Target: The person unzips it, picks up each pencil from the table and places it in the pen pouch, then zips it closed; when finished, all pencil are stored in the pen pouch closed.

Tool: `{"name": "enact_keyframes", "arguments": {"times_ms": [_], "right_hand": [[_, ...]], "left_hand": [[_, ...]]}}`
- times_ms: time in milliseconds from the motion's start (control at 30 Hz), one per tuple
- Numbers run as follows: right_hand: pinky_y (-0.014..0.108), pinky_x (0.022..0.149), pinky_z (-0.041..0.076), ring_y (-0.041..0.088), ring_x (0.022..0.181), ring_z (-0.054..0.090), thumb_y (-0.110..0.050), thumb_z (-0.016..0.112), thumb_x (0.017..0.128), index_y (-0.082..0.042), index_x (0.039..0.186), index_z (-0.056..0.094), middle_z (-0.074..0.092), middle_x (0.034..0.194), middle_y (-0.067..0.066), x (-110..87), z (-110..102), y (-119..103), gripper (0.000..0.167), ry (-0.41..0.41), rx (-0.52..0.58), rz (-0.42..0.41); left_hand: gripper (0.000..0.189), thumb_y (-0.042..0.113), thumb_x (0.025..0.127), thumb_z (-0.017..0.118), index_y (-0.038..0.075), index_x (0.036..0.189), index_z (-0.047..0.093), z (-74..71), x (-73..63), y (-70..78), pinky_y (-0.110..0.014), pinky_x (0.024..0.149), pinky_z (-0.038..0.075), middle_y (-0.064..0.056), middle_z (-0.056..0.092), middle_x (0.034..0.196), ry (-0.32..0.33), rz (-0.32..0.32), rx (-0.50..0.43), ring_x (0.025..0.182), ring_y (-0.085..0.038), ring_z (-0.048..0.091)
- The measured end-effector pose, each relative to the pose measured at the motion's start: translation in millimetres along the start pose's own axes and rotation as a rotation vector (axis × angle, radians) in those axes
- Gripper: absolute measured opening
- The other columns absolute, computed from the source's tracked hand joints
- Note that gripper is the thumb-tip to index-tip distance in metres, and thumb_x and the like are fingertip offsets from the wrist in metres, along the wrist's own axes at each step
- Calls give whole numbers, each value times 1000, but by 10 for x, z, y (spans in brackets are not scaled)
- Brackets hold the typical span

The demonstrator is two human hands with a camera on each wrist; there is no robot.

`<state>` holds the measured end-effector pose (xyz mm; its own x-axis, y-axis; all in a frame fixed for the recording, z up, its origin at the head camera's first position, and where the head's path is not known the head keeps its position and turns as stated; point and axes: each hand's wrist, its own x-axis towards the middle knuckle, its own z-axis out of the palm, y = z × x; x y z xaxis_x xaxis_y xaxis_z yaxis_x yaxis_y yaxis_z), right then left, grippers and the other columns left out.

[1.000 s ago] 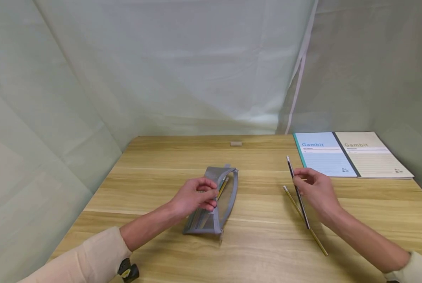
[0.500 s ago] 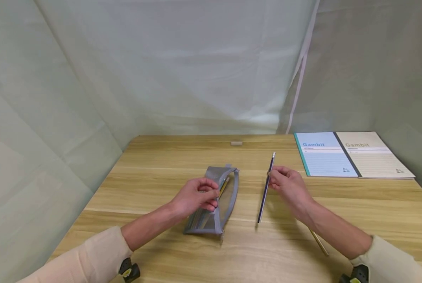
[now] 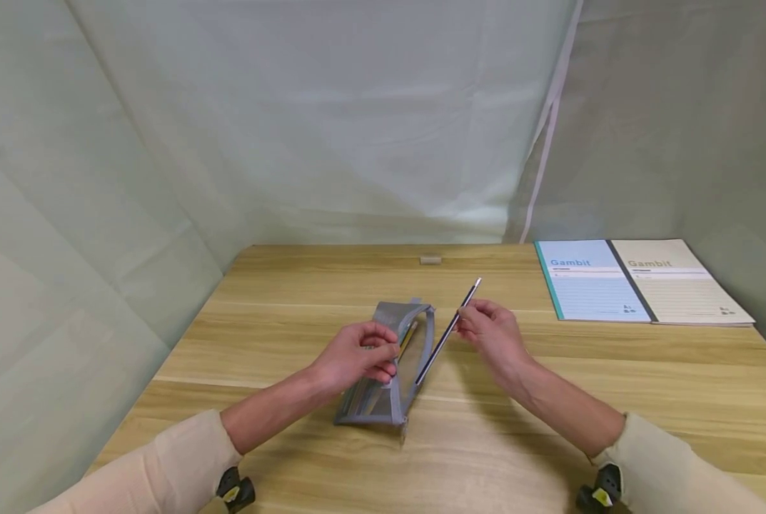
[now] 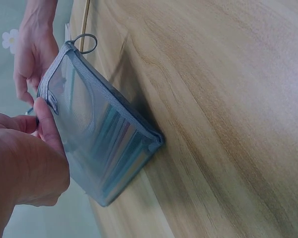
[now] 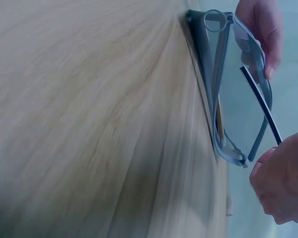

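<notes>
My left hand (image 3: pixel 357 357) pinches the near edge of the mouth of a grey mesh pencil case (image 4: pixel 104 129), holding it unzipped and gaping. Inside lie a yellow pencil (image 3: pixel 407 338) and several other slim sticks, blurred by the mesh. My right hand (image 3: pixel 493 341) grips a dark blue pencil with white stripes (image 3: pixel 438 347) near its white-tipped upper end. That pencil slants down to the left, and its lower end overlaps the case's mouth in the head view. The right wrist view has this lower end (image 5: pixel 248 77) at the opening, near my left fingers.
A gold pencil (image 4: pixel 85 25) lies on the wooden table (image 3: pixel 293 285), mostly hidden behind my right forearm in the head view. Two notebooks, one blue (image 3: pixel 588 293) and one cream (image 3: pixel 678 293), lie at the back right. A small brownish block (image 3: pixel 430 260) sits near the back edge.
My right hand has carried the striped pencil left from beside the gold pencil to the case's mouth, tilting its lower end leftward. My left hand and the case have stayed put.
</notes>
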<state>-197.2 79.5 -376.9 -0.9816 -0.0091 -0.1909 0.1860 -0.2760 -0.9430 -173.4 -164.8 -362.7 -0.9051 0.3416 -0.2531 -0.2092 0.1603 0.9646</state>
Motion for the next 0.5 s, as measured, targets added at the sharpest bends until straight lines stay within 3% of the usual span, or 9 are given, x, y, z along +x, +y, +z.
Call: {"name": "enact_keyframes", "arguments": {"times_ms": [200, 500], "right_hand": [[20, 69, 59, 11, 74, 64, 4, 55, 103, 9, 113, 54, 64, 84, 3, 14, 136, 117, 11, -3, -2, -20], [21, 63, 58, 11, 69, 67, 6, 63, 100, 11, 116, 57, 70, 78, 3, -51, 230, 301, 18, -65, -49, 14]], "left_hand": [[27, 0, 104, 65, -14, 125, 55, 7, 2, 10, -25, 67, 64, -14, 66, 98, -2, 0, -10, 73, -14, 69], [25, 0, 103, 65, -13, 123, 56, 17, 15, 8, -25, 67, 64, -12, 65, 96, -1, 2, -17, 73, -14, 69]]}}
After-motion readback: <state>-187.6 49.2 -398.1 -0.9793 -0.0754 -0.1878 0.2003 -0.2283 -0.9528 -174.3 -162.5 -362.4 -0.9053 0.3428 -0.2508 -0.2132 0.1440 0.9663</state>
